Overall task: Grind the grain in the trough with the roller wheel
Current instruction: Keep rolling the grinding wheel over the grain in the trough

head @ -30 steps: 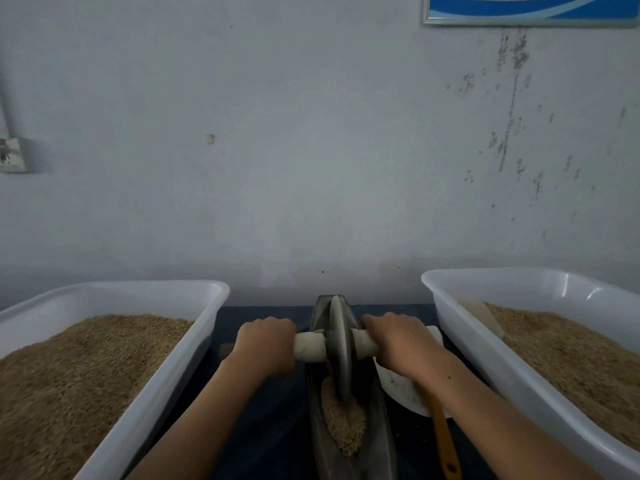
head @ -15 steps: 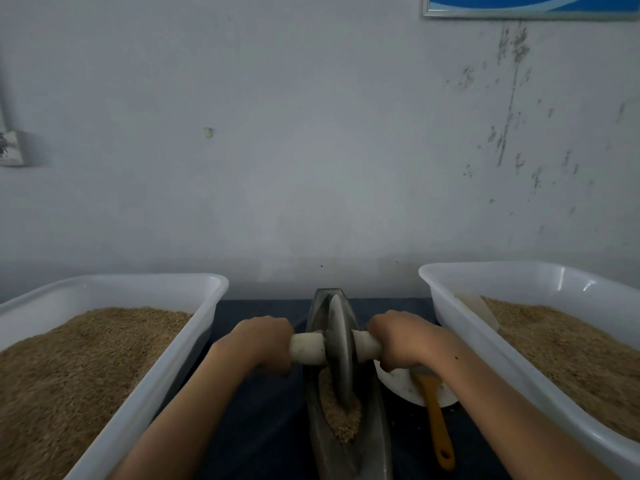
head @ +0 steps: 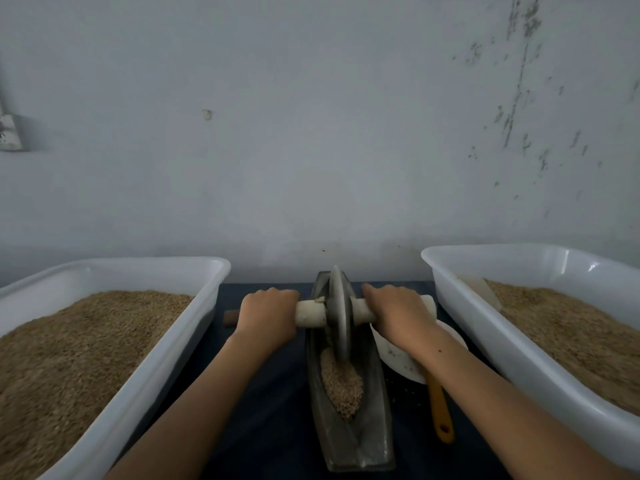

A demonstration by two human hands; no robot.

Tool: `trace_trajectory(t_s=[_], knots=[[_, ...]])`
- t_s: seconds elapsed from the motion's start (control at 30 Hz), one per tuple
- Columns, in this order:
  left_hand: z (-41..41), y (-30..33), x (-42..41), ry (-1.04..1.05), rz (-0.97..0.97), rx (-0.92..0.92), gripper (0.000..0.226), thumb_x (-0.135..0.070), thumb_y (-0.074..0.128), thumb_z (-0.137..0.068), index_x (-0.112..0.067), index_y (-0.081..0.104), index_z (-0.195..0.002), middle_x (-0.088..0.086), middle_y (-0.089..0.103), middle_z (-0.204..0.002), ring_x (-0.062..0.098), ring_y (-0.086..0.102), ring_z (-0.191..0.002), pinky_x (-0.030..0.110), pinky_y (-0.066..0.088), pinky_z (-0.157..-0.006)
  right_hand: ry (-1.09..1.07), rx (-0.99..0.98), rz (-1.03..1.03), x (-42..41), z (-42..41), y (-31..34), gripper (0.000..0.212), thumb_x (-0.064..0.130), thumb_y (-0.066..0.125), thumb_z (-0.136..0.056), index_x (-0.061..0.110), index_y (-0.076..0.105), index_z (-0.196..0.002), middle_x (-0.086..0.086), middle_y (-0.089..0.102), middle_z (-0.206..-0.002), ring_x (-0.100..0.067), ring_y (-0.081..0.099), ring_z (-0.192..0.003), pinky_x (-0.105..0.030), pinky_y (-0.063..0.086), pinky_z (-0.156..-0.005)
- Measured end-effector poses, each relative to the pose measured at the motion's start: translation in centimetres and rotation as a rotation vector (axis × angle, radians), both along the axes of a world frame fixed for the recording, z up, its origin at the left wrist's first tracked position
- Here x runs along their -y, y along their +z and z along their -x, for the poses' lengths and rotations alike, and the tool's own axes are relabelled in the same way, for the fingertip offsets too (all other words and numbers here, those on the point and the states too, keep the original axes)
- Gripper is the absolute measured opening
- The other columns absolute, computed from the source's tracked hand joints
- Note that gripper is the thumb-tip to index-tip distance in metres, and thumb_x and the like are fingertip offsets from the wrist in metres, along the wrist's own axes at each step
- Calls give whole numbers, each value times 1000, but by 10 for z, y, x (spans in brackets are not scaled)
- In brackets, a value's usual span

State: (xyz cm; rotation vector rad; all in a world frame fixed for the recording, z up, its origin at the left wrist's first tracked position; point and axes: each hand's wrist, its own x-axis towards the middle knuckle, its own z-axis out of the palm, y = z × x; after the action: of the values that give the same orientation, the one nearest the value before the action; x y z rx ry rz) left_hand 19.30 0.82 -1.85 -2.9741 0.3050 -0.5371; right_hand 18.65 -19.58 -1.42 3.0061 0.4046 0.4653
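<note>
We grip the axle handle with both hands: the left hand at 9 o'clock of the roller wheel, the right hand at 3 o'clock. The wheel stands upright in the trough, touching the grain at its 6 o'clock.

The trough lies at centre; tubs sit at nine and three o'clock, wall at twelve.

Both forearms are bare up to the frame's lower edge, with no sleeve showing. The left hand and right hand are bare, ungloved.
</note>
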Motion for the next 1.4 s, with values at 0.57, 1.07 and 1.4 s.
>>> trace_trajectory(t_s=[0.57,1.07,1.4], knots=[[-3,2,0,0,-8,-70,28,-28,58,-85,-24,54,-112,1,63,-107,22,59,-98,30,38,-72,-2,37,3,1,-3,-4,23,12,52,-90,17,46,-111,-6,62,-105,-28,60,-94,-32,34,-67],[0,12,-6,-23,-5,-384,37,-30,69,-76,-18,58,-109,-3,57,-85,16,57,-80,29,45,-71,22,-277,111,4,8,17,15,14,62,-83,17,51,-93,1,54,-81,-15,53,-70,-25,33,-54],[-5,0,-6,-59,-4,-76,33,-34,61,-82,-24,55,-113,-1,63,-104,19,60,-93,28,39,-71,64,143,44,7,-4,-10,20,16,51,-90,20,43,-108,-3,63,-99,-26,61,-89,-32,35,-64]])
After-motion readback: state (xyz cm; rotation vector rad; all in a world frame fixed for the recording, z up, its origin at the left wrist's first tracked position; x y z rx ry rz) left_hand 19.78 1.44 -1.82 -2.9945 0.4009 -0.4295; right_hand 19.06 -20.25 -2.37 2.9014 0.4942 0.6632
